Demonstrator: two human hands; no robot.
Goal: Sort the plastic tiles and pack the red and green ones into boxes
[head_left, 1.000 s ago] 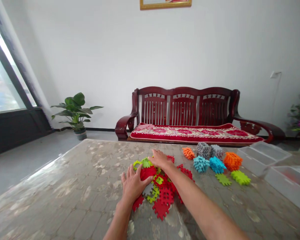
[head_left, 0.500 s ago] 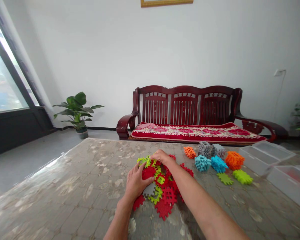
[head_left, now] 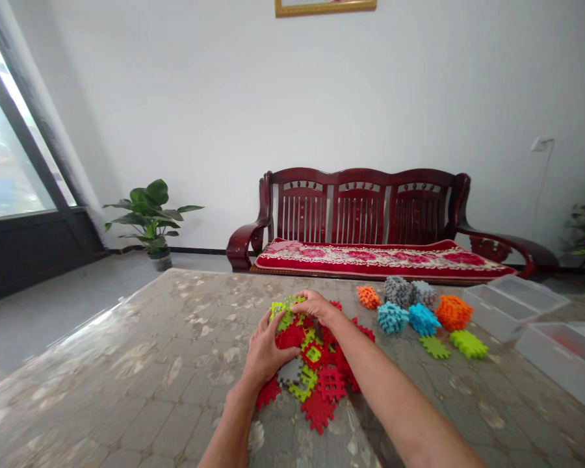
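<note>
A loose heap of toothed plastic tiles lies on the table in front of me, with red tiles (head_left: 318,411), lime-green tiles (head_left: 285,316) and a grey tile (head_left: 289,371). My left hand (head_left: 264,348) curves round the heap's left side. Its fingers grip the green tiles at the far end, and its thumb stretches apart over a red tile. My right hand (head_left: 318,308) reaches in from the right, its fingertips pinched on the same green tiles. The hands partly cover the tiles, so how many each one holds is hidden.
Clumps of tiles stand to the right: orange (head_left: 453,312), grey (head_left: 398,292), blue (head_left: 392,318) and green (head_left: 468,344). Clear plastic boxes (head_left: 502,318) sit at the right edge. Behind the cloth-covered table (head_left: 127,364) are a wooden bench (head_left: 361,201) and a potted plant (head_left: 153,211).
My right hand's fingers have shifted slightly on the green tiles, and more green shows between the hands. My left hand stays nearly in place. The view has moved a little.
</note>
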